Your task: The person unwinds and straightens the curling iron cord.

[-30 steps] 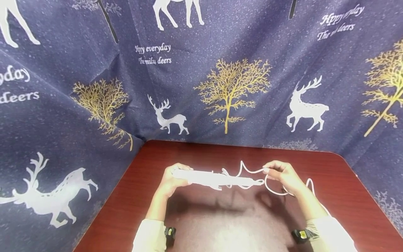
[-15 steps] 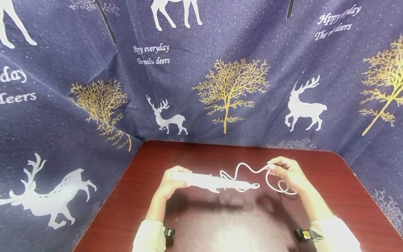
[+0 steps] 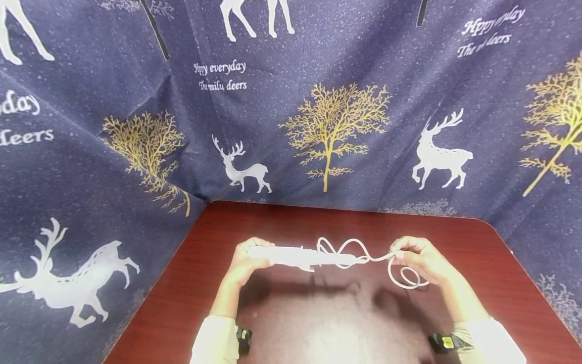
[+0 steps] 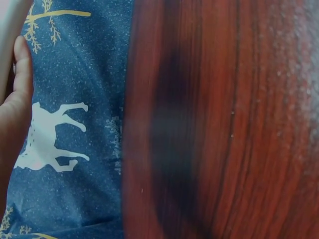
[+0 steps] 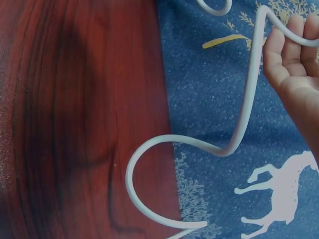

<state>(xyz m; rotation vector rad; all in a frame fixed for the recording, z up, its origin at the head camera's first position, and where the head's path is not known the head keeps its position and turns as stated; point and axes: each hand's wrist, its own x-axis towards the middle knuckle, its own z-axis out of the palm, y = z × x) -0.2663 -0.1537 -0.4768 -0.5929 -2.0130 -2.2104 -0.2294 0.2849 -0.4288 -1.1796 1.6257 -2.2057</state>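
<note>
A long white appliance [image 3: 291, 256], overexposed so its details are washed out, is held level above the table. My left hand [image 3: 244, 262] grips its thicker left end, thumb underneath and fingers behind. In the left wrist view only a strip of its pale body [image 4: 9, 40] shows beside the fingers. A white cord [image 5: 250, 84] loops around the narrower right part of the appliance. To the right of that end, my right hand [image 3: 422, 259] pinches the cord between thumb and fingers. Below this hand, the cord hangs in a loose curl.
The reddish-brown table [image 3: 218, 227] lies beneath both hands, with a bright glare at its front middle. Dark blue cloth [image 3: 291, 116] printed with deer and trees stands along the back and sides. A black wrist camera [image 3: 244, 339] is strapped to the left wrist.
The right hand first moved slightly right and up with the cord, then came down a little. Cord loops over the appliance changed shape. The left hand stayed nearly still.
</note>
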